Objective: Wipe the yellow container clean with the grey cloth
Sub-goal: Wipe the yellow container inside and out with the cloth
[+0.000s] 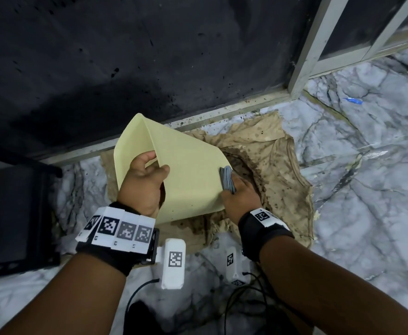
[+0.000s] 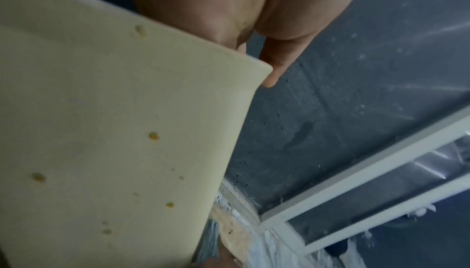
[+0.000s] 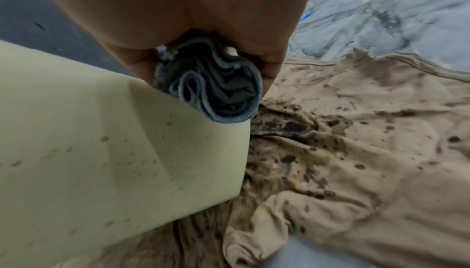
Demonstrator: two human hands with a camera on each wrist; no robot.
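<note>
The pale yellow container [image 1: 183, 170] is held tilted above a stained tan cloth, its outer wall facing me. My left hand [image 1: 147, 168] grips its rim, fingers curled over the edge and thumb on the outside. My right hand [image 1: 236, 189] clutches the bunched grey cloth [image 1: 227, 178] and presses it against the container's right edge. Small yellowish spots dot the container [image 2: 114, 141] in the left wrist view, where my left hand [image 2: 269, 71] shows one fingertip past the rim. The right wrist view shows the folded grey cloth [image 3: 216, 91] squeezed in my right hand [image 3: 203, 21] against the container [image 3: 101, 141].
A dirty tan cloth [image 1: 270, 170] with dark stains lies on the marble-patterned floor [image 1: 367, 189]. A dark wall panel [image 1: 125, 56] with a pale metal frame [image 1: 307, 56] stands behind. A black object [image 1: 12, 213] sits at the left. Cables [image 1: 241, 298] trail near me.
</note>
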